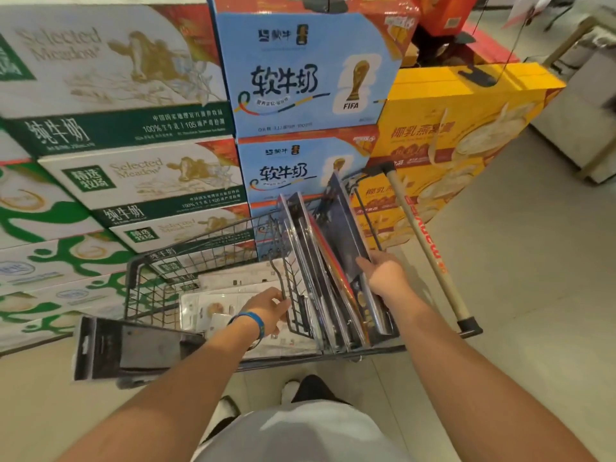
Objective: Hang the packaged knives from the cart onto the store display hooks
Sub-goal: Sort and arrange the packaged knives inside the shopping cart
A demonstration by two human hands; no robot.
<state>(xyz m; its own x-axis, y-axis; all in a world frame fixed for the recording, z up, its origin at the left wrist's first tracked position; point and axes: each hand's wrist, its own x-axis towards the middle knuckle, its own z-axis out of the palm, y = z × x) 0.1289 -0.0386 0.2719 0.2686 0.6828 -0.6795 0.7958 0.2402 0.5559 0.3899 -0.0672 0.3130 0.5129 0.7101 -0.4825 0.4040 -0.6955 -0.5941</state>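
Your packaged knives stand on edge at the cart's rear. Your right hand grips the outermost pack, and your left hand curls round the wire divider. They're probably stiff, slick and blade-heavy, so hold one by its card edge.

1. We're on a shop floor: printed milk cases are stacked in tall walls.
2. Blue cases and yellow gift boxes are piled alongside them, fronts facing out.
3. A wire shopping cart stands right against the stacks, with a branded handle and packaged knives upright at its near edge.
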